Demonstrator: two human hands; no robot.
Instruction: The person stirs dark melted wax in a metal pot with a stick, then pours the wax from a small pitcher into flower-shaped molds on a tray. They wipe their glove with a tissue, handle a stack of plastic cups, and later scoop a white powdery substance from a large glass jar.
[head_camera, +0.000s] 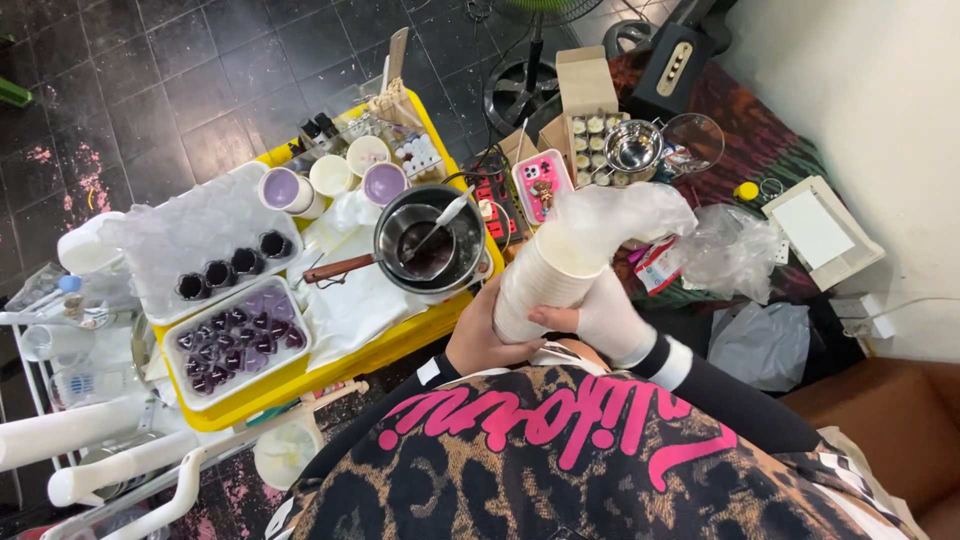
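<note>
Head view, looking straight down. Tall stack of cream paper cups (545, 275) at frame centre, tilted, still sleeved at its top end in crinkled clear plastic wrap (630, 212). Left hand (478, 335) wrapped around lower side of stack, bare. Right hand (603, 318) in white glove, closed on stack from the right, thumb across the cups. Cups plain, matte, rims nested tight, no print visible. Just left of stack: round steel pot (432, 240) with brown handle and white spoon inside, dark liquid at bottom, sitting on yellow plastic tray table (390, 345). Tray edge close under left wrist, little free room there. Left of frame: white tray of purple filled moulds (238, 340), crowded. Upper centre: three round cups with lilac and cream contents (335, 178). Upper right: small steel bowl (633, 145) over cardboard box (585, 85). Right of stack: loose clear plastic bags (735, 250), floor there cluttered. Dark tiled floor (150, 70) at upper left open.
</note>
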